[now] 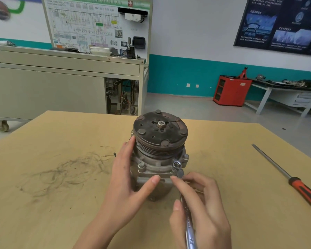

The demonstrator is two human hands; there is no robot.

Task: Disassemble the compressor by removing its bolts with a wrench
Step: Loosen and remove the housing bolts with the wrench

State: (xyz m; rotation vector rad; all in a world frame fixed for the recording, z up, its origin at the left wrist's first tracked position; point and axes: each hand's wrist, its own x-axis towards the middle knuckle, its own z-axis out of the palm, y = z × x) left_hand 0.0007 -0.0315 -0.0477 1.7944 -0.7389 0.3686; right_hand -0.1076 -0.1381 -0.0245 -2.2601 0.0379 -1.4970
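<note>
The grey metal compressor (156, 159) stands upright in the middle of the wooden table (61, 177), its dark pulley plate facing up. Bolts sit around its flange; one bolt (141, 164) shows at the front left and another bolt (186, 156) at the right. My left hand (127, 180) wraps the compressor's left side, thumb across the front of the body. My right hand (199, 205) grips a silver wrench (188, 218), whose ring end sits over a front-right flange bolt (176, 165). The wrench handle runs down toward me.
A long screwdriver (291, 178) with a red and black handle lies on the table's right side. Dark scuff marks cover the table's left part. Beyond the table stand a grey training cabinet (61, 83), a red cabinet (231, 90) and a workbench (285, 92).
</note>
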